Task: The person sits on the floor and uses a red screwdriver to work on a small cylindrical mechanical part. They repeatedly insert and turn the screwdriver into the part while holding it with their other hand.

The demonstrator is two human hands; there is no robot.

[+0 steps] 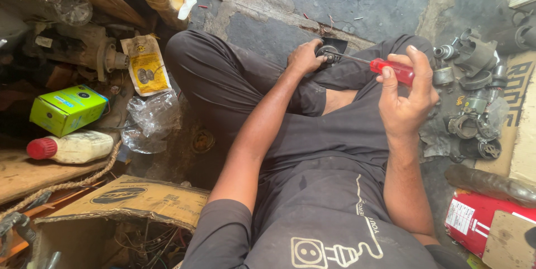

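I sit cross-legged on a concrete floor in dark clothes. My left hand [304, 57] grips a small round metal part [329, 54] resting on my knee. My right hand [407, 99] is closed around the red handle of a screwdriver [393, 70]. Its thin metal shaft runs left, and the tip meets the round part.
Several grey metal motor parts [474, 101] lie on the floor at the right, beside a red box [486, 219]. At the left are a green carton [67, 109], a white bottle with a red cap [72, 147], a crumpled plastic bag [151, 118] and an open cardboard box [123, 207].
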